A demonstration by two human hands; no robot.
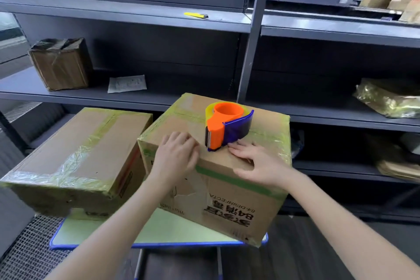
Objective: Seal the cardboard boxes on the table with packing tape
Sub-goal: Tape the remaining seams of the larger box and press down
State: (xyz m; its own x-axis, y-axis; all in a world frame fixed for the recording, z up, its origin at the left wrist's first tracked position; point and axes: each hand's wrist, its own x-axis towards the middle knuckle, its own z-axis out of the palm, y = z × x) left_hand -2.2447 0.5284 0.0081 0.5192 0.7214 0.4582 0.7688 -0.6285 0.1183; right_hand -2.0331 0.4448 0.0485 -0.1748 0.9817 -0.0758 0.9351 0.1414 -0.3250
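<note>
Pressing centre-frame box (250, 191) with right hand (258, 163) spread flat; left hand (176, 154) curled on top, grip unclear. Could knock the loose tape dispenser (227, 127) just beyond off.

Light is even, cool and moderately bright, probably from overhead fixtures out of frame. Shadows are soft: deep shade sits in the recesses under the shelves (136, 22), with a faint patch below the tape dispenser (227, 127).

There is a dull sheen on the taped top of the left box (75, 143) and sharper glare on the plastic-wrapped bundle (388, 98) at right.

Wide-angle bowing shows in the leaning upright post (251, 52) and in shelf edges that curve toward the borders.

The left hand (175, 154) is motion-blurred, its fingers smeared. The right hand (256, 161) is crisper. The left box's near corner and both forearms are soft.
</note>
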